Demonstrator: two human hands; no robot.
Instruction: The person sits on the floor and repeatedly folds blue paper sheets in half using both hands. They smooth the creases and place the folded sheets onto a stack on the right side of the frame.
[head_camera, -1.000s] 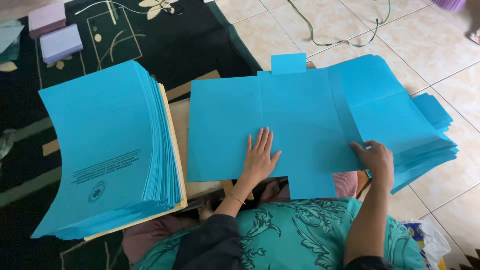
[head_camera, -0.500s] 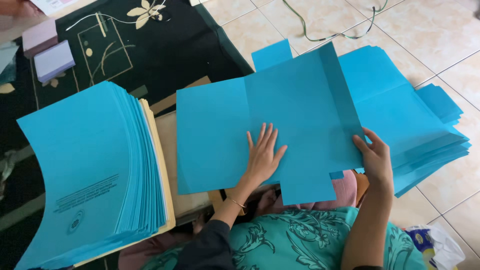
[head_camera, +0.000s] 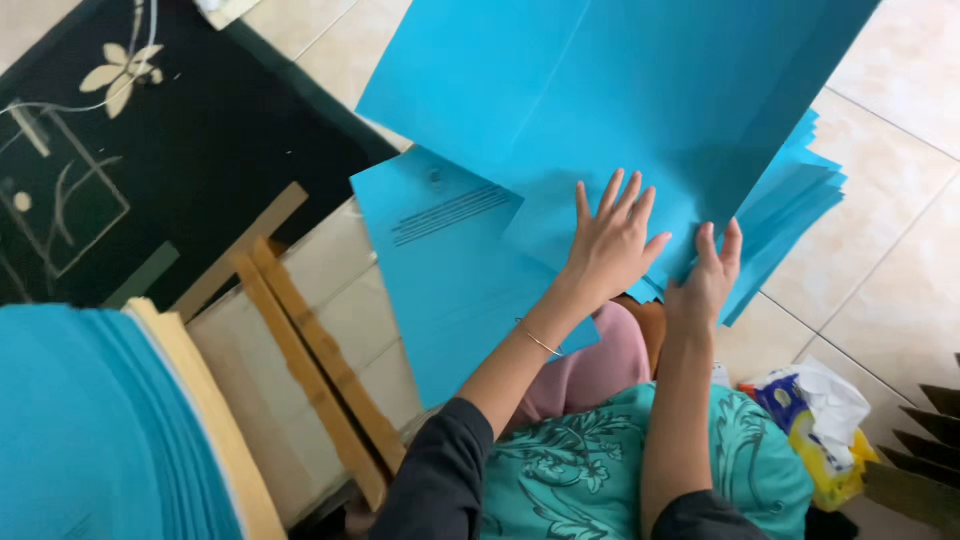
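Blue card sheet (head_camera: 640, 90), large and creased, occupied the upper middle of the view, lifted at an angle over the person's lap. Left hand (head_camera: 608, 245) lay flat against its lower part, fingers spread wide, a thin bracelet (head_camera: 540, 342) at the wrist. Right hand (head_camera: 708, 280) lay just beside it at the sheet's lower edge, fingers extended upward and close together; whether the thumb pinched the edge from behind could not be told.

Second blue sheet (head_camera: 450, 270), bearing lines of dark print near its top, lay beneath the first, partly on the cardboard and partly on the lap.

Further blue sheets (head_camera: 795, 205), fanned in a loose stack, showed past the right hand, resting on the floor.

Tall stack of blue sheets (head_camera: 95, 430) filled the lower left corner, its edges curving, just beside the cardboard.

Working surface: flattened pale cardboard (head_camera: 300, 330), bound with strips of brown tape (head_camera: 315, 355), touching the knees.

Floor: pale cream tiles (head_camera: 880, 300) with dark grout lines, on the right and along the top.

Rug (head_camera: 190, 140): black, with cream flower and line pattern, covering the upper left, well apart from the hands.

Sundry: crumpled plastic bag (head_camera: 815, 420), white, yellow and blue, on the tiles by the right elbow.

Clothing: teal patterned top (head_camera: 590, 470), dark sleeves, pink garment over the knee.
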